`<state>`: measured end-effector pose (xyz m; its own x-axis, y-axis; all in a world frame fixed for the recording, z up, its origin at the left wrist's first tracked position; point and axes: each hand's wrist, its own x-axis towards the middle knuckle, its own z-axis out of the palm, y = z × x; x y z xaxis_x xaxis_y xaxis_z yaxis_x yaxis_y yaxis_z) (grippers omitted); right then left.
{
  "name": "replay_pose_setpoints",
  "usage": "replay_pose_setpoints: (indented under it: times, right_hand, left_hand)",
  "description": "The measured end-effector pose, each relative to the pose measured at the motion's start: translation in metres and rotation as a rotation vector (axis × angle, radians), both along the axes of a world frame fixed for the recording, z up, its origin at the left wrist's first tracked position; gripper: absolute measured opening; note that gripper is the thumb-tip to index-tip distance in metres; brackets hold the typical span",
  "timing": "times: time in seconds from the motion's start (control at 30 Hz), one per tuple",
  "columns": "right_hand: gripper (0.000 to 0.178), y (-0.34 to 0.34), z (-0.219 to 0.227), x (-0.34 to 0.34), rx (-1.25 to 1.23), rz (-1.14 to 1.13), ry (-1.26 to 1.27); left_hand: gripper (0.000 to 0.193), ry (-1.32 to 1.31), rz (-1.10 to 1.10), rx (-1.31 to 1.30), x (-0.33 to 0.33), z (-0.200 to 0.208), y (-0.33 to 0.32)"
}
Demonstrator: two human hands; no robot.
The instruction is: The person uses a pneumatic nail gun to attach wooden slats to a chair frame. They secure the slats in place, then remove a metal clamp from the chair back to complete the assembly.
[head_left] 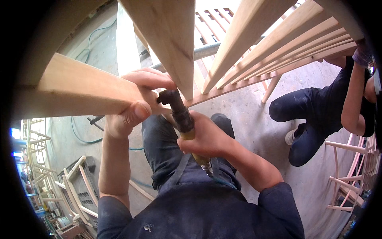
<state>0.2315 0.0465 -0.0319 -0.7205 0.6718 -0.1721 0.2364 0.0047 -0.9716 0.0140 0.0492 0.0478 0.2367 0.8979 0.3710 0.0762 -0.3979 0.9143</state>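
My right hand (207,136) is wrapped around the body of an air-powered right-angle driver (181,114), with a black head and a yellowish lower body. The driver's angled head points left, close to the end of a thick pale wooden rail (87,89). Whether its tip touches the wood cannot be made out. Around that rail's end my left hand (133,114) is closed, thumb on the near side and fingers over the top. Beside the hands, several wooden slats (230,47) run up and away from a long lower rail (238,84).
At the right another person (314,107) crouches by the slatted frame, a hand near its far end. Wooden frames (348,179) stand at the right and more (77,189) at the left. A green hose (81,140) lies on the concrete floor (254,127).
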Motion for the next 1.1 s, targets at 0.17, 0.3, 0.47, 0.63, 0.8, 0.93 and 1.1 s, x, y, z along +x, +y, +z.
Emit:
replay_pose_setpoints:
  times: [0.17, 0.3, 0.47, 0.63, 0.8, 0.93, 1.1]
  right_hand:
    - [0.04, -0.001, 0.002, 0.0, -0.019, -0.013, -0.005]
    - [0.04, -0.002, -0.006, 0.0, 0.075, -0.039, -0.027]
    - [0.039, -0.001, -0.003, 0.001, 0.076, -0.04, -0.01]
    - [0.036, -0.002, 0.0, 0.001, 0.048, -0.043, -0.003]
    - [0.034, -0.001, 0.008, 0.001, -0.059, -0.011, 0.006]
    - [0.034, -0.005, 0.001, -0.001, 0.039, -0.072, -0.027]
    - [0.034, -0.024, 0.008, 0.002, 0.081, -0.29, 0.042]
  left_hand:
    - [0.072, 0.0, -0.005, 0.004, 0.0, 0.002, 0.0]
    - [0.073, -0.016, -0.007, -0.005, 0.001, 0.001, 0.0]
    - [0.072, -0.021, -0.022, 0.002, 0.0, 0.001, 0.001]
    - [0.074, -0.011, -0.02, -0.018, 0.0, 0.002, 0.0]
    - [0.074, 0.004, -0.024, -0.031, -0.002, 0.004, -0.003]
    - [0.074, -0.01, -0.052, -0.037, -0.005, 0.001, 0.001]
    - [0.08, 0.008, 0.162, 0.062, -0.008, -0.003, -0.016]
